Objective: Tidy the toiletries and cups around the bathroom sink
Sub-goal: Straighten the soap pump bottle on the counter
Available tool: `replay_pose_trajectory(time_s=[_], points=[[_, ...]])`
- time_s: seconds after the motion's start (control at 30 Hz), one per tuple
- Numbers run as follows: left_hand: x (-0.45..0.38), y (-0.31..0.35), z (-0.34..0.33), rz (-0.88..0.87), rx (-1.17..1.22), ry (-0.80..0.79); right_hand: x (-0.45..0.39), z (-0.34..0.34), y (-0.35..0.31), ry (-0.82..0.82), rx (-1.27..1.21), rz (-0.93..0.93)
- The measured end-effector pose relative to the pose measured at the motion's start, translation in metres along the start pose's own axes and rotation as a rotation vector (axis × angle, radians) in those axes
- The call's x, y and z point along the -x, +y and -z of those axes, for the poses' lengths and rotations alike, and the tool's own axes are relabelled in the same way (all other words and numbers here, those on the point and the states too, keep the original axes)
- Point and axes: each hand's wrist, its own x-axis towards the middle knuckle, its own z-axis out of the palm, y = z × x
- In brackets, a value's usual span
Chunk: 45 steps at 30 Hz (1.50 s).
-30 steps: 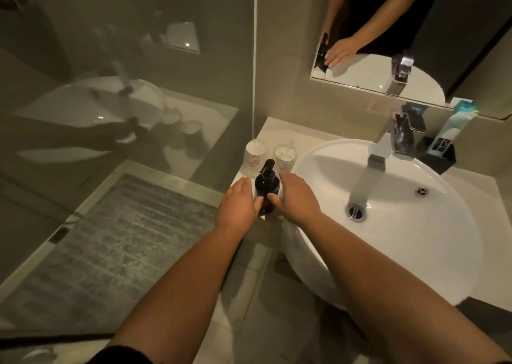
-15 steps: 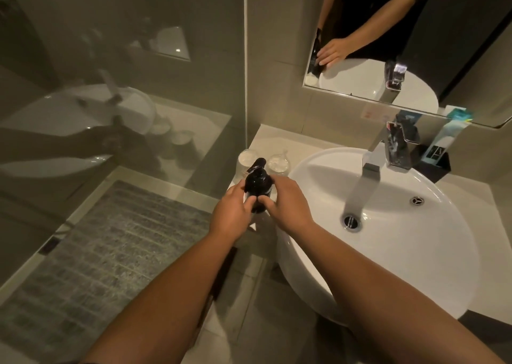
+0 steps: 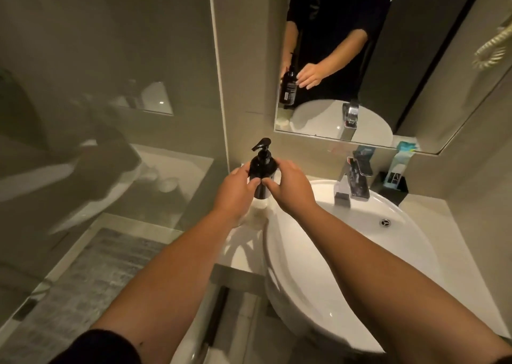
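A black pump bottle is held upright in the air above the counter's left corner, left of the white sink basin. My left hand wraps its left side. My right hand cups its right side with the thumb on the front. Just below the bottle a pale cup shows between my wrists; the rest of the cups is hidden behind my hands. The mirror reflects the bottle and both hands.
A chrome faucet stands behind the basin. Beside it, a black holder carries a teal packet. A glass shower partition closes the left side, with a grey mat on the floor. A towel bar runs under the counter.
The pump bottle has gone up off the counter, still between both hands. The two cups that stood behind it are now mostly covered by my hands.
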Motion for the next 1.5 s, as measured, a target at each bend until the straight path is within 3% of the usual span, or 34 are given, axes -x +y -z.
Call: replay_pose_trajectory(time_s=[0.63,1.0,1.5], points=[[-0.187,-0.031,-0.130,-0.021,-0.048,-0.242,-0.144,-0.040,0.148,0.022,0.015,-0.247],[-0.209,-0.069,-0.170,-0.035,-0.057,-0.344,-0.151,-0.073,0.184,0.008,0.033,-0.383],[-0.208,-0.070,-0.184,-0.031,-0.059,-0.325,-0.148,-0.077,0.199,0.034,0.020,-0.382]])
